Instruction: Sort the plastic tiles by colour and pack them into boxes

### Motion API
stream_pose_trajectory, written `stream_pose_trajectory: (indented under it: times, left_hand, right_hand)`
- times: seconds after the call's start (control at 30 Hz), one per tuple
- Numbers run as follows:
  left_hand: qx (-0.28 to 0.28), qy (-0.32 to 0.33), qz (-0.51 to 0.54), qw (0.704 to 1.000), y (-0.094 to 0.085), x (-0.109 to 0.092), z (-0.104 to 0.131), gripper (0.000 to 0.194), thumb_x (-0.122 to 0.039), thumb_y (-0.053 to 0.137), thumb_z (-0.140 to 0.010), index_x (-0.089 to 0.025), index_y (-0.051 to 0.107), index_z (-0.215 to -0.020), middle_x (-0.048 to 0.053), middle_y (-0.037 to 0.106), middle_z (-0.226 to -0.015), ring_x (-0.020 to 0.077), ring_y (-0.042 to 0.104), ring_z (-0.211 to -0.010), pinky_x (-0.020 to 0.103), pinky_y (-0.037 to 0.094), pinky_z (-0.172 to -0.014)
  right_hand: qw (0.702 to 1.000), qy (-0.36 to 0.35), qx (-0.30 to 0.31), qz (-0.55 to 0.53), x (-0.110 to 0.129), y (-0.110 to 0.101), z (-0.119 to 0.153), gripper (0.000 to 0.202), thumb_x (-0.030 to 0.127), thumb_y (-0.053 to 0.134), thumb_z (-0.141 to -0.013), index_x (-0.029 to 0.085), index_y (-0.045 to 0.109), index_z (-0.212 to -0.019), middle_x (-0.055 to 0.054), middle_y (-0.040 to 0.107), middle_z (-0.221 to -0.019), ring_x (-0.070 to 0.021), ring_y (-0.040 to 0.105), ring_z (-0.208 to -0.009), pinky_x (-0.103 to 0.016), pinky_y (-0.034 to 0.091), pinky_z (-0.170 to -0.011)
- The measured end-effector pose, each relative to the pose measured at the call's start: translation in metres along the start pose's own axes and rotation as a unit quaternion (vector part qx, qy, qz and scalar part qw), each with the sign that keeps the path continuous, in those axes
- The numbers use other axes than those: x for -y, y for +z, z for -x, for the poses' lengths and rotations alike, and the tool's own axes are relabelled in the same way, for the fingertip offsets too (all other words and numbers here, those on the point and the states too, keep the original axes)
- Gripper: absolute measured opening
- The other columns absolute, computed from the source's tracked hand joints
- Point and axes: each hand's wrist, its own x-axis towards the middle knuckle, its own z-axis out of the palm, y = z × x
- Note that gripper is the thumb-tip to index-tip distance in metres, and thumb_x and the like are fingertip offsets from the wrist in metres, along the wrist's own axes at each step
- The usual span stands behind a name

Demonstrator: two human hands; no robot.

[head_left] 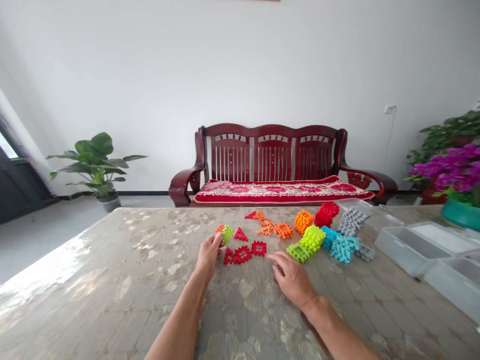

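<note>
My left hand pinches a lime-green interlocking plastic tile, with an orange piece right beside it; whether the two are joined I cannot tell. Just right of that hand lie red square tiles and a red triangle tile. My right hand rests low over the table, its index finger stretched toward the red tiles and nothing seen in it. Close to its fingers sits a flat green tile, next to a lime-green stack. Loose orange tiles lie farther back.
Blue tiles, grey tiles, a red stack and an orange stack stand on the right. Clear plastic boxes and a teal flowerpot occupy the right side. Behind the table is a wooden bench.
</note>
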Motion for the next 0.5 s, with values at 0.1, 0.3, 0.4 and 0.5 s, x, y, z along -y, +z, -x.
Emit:
stream_pose_trajectory:
  times: [0.1,0.3,0.4,0.5]
  left_hand:
    - [0.078,-0.08,0.103,0.988,0.01,-0.003,0.007,0.033,-0.044,0.071,-0.075,-0.016,0.054,-0.073,-0.005,0.056,-0.058,0.006,0.05,-0.048,0.015,0.041,-0.046]
    - [0.21,-0.173,0.141,0.952,0.035,-0.007,0.027,0.022,-0.031,0.066,-0.085,-0.014,0.057,-0.077,-0.001,0.06,-0.059,0.0061,0.055,-0.045,0.014,0.046,-0.043]
    - [0.244,-0.2,0.158,0.936,0.046,-0.005,0.036,0.017,-0.027,0.063,-0.088,-0.013,0.058,-0.08,-0.001,0.061,-0.059,0.0058,0.057,-0.045,0.013,0.047,-0.043]
    - [0.262,-0.22,0.184,0.922,0.055,-0.002,0.043,0.012,-0.023,0.061,-0.089,-0.012,0.058,-0.082,0.0,0.062,-0.063,0.0061,0.059,-0.047,0.014,0.049,-0.044]
  right_hand:
    - [0.999,0.006,-0.024,-0.03,0.006,0.003,-0.003,0.044,0.007,0.051,-0.079,0.023,0.061,-0.118,-0.005,0.067,-0.105,-0.0165,0.064,-0.084,-0.034,0.053,-0.084]
    - [0.996,-0.007,-0.059,-0.063,0.023,0.003,-0.005,0.069,0.012,0.063,-0.074,0.025,0.043,-0.139,-0.01,0.054,-0.136,-0.0231,0.059,-0.112,-0.039,0.053,-0.091]
    - [0.996,-0.017,-0.076,-0.048,0.025,0.003,-0.007,0.077,0.011,0.067,-0.071,0.024,0.039,-0.142,-0.012,0.049,-0.141,-0.0269,0.046,-0.13,-0.044,0.046,-0.103]
    - [0.995,-0.018,-0.088,-0.041,0.024,0.004,-0.009,0.073,0.01,0.066,-0.071,0.023,0.043,-0.139,-0.011,0.054,-0.136,-0.0258,0.048,-0.128,-0.045,0.043,-0.107]
